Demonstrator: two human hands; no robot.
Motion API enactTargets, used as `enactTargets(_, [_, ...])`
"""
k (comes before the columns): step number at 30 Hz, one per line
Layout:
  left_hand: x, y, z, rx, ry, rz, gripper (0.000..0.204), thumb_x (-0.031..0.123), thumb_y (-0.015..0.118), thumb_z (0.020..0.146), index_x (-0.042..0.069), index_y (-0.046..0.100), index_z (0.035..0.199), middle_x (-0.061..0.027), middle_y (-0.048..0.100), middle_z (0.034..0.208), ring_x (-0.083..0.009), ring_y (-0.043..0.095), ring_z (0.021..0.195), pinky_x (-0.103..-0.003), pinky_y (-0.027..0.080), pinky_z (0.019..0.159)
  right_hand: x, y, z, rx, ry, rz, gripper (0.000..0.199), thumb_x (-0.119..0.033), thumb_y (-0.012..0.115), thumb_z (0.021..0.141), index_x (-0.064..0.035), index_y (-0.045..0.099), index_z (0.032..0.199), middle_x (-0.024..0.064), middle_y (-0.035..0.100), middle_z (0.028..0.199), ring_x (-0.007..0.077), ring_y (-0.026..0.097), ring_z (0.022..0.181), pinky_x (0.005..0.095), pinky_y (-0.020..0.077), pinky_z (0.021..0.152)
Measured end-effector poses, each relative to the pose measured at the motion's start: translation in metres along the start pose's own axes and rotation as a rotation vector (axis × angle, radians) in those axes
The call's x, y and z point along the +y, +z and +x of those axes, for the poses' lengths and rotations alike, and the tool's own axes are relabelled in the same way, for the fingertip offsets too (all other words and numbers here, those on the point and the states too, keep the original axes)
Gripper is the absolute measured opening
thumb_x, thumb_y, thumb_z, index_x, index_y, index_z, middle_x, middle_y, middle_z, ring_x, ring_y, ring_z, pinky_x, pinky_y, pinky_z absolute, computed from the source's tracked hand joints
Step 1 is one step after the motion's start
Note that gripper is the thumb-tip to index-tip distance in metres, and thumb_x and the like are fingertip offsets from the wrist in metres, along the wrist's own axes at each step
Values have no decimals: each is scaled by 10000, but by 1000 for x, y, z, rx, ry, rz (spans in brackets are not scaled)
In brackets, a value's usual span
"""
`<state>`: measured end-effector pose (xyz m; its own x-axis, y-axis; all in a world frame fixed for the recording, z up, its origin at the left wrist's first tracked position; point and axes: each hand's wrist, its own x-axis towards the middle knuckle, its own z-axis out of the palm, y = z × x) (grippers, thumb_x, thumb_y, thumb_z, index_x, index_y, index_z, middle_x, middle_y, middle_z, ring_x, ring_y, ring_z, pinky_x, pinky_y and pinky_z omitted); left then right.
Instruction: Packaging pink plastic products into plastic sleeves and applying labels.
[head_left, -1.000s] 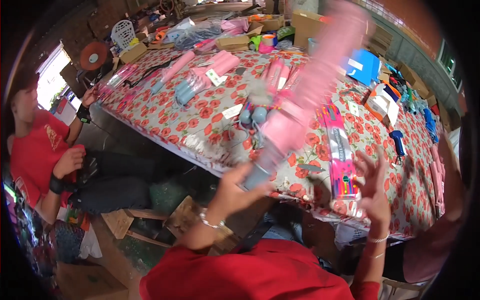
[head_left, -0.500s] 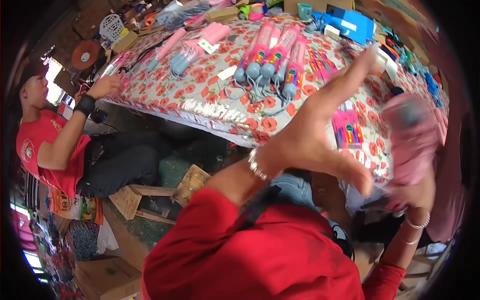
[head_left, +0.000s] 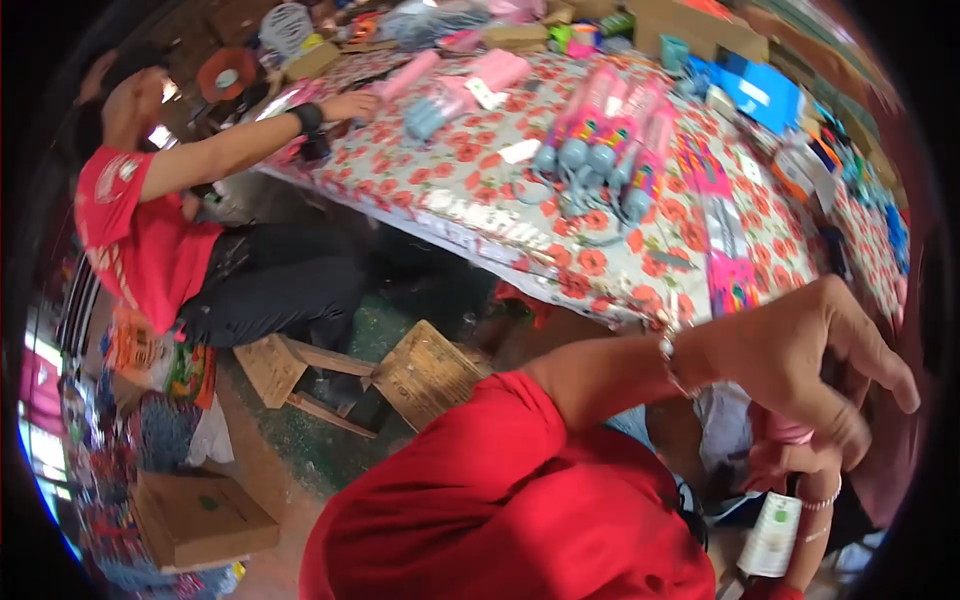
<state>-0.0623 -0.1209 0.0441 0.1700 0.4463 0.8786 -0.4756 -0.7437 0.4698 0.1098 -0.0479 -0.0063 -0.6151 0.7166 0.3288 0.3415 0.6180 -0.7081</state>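
Observation:
My left hand (head_left: 800, 365) reaches across to the right, over the table's near edge. Its fingers are bent but apart, and nothing shows in them. Just below it, partly covered by it, my right hand (head_left: 790, 462) is closed around something pink (head_left: 783, 428), mostly hidden, so its kind cannot be made out. Under the right hand shows a white card (head_left: 770, 535) with a green mark. Packs of bright coloured strips (head_left: 733, 283) lie on the table near my left wrist. Further in rests a group of pink tubes with grey-blue ends and cords (head_left: 600, 150).
A flowered cloth covers the table (head_left: 450, 205). More pink packs (head_left: 495, 70) and a blue box (head_left: 760, 92) lie toward its far side. At left a person in red (head_left: 150, 220) sits reaching onto the table. A wooden stool (head_left: 425, 375) and a cardboard box (head_left: 205, 520) stand on the floor.
My left hand has swung right and down, its fingers now more bent. My right hand has lowered with the pink thing toward my lap. The other person's arm has reached further over the table.

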Motion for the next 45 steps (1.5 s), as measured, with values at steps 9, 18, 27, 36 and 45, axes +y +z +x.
enactTargets(9, [-12,5,0,369,-171,252,142,42,596,808,-11,646,931,-53,632,805,-79,533,683,-200,423,608,-5,3,6,115,64,102,626,-75,643,632,19,461,1224,90,591,823,212,553,693,270,463,581])
enactTargets(18, [-43,12,2,494,-113,126,132,3,538,777,14,652,843,8,557,634,-53,408,535,-204,327,473,-11,-14,8,-280,391,312,365,-136,637,716,25,548,1031,119,586,930,126,549,705,210,441,565])
enactTargets(27, [-139,-103,-24,398,-302,56,309,186,617,865,44,570,1135,-58,650,845,-95,599,680,-187,449,579,54,5,57,-93,169,149,250,-182,610,718,35,573,836,55,546,681,123,438,610,240,384,549])
enactTargets(36, [-170,-143,-108,-278,-337,1241,270,228,750,706,9,662,836,-64,618,745,-215,547,618,-288,452,602,94,-5,-7,-12,460,254,184,-124,608,695,-8,546,824,10,522,658,85,408,579,206,343,521])
enactTargets(45, [-144,-144,-108,-279,-644,1230,156,131,677,657,-1,594,647,-95,572,583,-218,509,510,-302,435,531,100,42,-2,-114,206,25,445,-167,654,657,21,579,1053,165,639,826,285,575,694,335,459,653])
